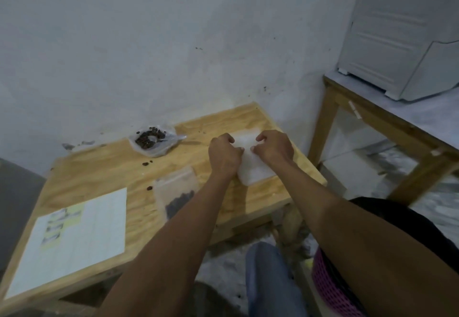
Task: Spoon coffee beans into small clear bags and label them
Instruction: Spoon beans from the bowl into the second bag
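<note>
A stack of small clear bags [250,167] lies at the right end of the low wooden table [104,167]. My left hand [223,154] and my right hand [274,146] both rest on the stack with curled fingers and pinch at its top bag near the middle. An open plastic bag of coffee beans [151,139] sits at the back of the table by the wall. One small clear bag with beans in its bottom [176,196] lies flat just left of my left forearm. A white label sheet [74,237] lies at the front left. No spoon shows.
Loose beans [149,188] lie scattered on the table. A taller wooden table [387,128] with a white appliance [397,38] stands at the right. A pink basket [332,289] and my knee in jeans [270,274] are below. The wall is close behind.
</note>
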Demonstrator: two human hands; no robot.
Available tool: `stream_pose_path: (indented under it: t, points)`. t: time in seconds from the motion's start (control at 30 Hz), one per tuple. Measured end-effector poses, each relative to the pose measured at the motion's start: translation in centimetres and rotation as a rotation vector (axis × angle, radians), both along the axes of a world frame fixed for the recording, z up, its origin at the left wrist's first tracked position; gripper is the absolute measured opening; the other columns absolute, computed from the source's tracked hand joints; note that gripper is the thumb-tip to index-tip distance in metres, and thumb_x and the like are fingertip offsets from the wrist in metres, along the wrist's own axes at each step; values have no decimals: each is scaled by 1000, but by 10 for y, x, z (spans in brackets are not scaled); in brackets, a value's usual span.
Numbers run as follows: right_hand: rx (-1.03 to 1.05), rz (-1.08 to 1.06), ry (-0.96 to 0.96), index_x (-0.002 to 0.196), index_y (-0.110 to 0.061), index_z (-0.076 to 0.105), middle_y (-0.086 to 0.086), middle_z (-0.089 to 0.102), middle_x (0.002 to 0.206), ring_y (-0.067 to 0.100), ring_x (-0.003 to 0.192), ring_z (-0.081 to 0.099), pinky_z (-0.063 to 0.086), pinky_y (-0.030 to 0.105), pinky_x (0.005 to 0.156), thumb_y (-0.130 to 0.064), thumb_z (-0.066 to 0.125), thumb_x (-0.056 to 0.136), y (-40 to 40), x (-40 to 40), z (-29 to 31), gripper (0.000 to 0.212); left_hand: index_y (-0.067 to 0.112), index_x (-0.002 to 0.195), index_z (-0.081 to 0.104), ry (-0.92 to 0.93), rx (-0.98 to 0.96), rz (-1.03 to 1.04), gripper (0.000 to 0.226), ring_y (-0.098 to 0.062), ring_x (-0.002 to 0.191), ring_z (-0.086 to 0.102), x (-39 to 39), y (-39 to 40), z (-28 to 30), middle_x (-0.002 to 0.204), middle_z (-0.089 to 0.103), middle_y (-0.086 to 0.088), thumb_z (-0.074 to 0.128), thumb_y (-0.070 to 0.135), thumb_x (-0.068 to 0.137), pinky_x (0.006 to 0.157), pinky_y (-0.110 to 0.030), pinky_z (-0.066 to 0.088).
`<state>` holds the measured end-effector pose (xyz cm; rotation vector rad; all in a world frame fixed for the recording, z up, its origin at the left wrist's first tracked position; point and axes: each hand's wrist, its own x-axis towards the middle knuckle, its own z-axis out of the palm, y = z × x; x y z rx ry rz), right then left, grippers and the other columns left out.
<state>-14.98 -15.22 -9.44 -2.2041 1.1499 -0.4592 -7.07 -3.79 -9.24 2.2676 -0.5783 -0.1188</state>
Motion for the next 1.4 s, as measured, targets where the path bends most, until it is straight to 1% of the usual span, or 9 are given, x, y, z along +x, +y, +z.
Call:
stream_pose_path:
  t: [0.2,0.4,0.67,0.8,0.93,1.07,1.13,1.27,1.4]
  points:
    - [-19,-17,-113,98,-27,75,1,68,116,21,101,67,58,33,80,-31,84,80,2,1,8,21,17,106,72,-14,-87,66,26,-28,101,67,-1,-3,5,114,67,-11,83,25,84,81,-39,55]
    - [94,105,-458,87,-20,72,-5,69,89,8,79,60,50,24,73,-5,77,83,8,2,41,17,22,83,65,129,-516,79,23,-15,74,56,5,3,29,88,62,-1,78,4,85,70,-39,49]
    - [377,337,-719,118,-27,65,2,69,86,13,71,65,52,27,59,-16,74,85,47,11,117,36,18,89,71,319,-794,-19,28,-12,66,57,31,66,97,88,70,-7,60,-7,86,53,-23,42]
    - [608,511,-671,116,-22,71,1,72,94,20,83,70,58,34,68,-19,70,91,69,26,148,25,16,86,71,210,-722,-86,28,-1,61,55,44,109,115,80,65,0,57,-8,83,57,-19,43]
    - [543,631,-542,101,-15,75,7,74,87,20,77,68,57,34,66,-7,77,84,95,44,152,19,17,80,71,124,-687,-66,24,-11,67,52,58,138,115,73,62,1,57,-3,77,64,-28,39]
    - [460,607,-552,102,-11,69,8,75,81,19,72,67,51,31,59,7,76,80,121,60,145,29,37,79,72,-106,-588,59,8,-14,113,57,67,156,109,111,68,5,74,34,71,95,-38,43]
    - [431,606,-552,106,-9,65,12,76,84,18,75,71,54,33,59,7,77,80,132,66,141,33,36,77,71,-188,-623,90,14,-13,107,59,67,162,110,109,67,0,83,43,74,92,-35,45]
    - [386,628,-545,100,-11,60,9,74,77,18,74,71,55,34,63,7,78,77,152,79,136,34,8,78,65,-58,-753,32,24,-17,69,61,70,170,112,75,65,-2,86,19,81,66,-38,53]
    - [411,669,-546,97,-10,56,3,71,71,15,66,70,57,33,61,11,76,79,162,86,136,34,1,86,60,218,-934,-6,17,-30,73,70,68,181,114,79,64,-19,76,-1,87,74,-51,64]
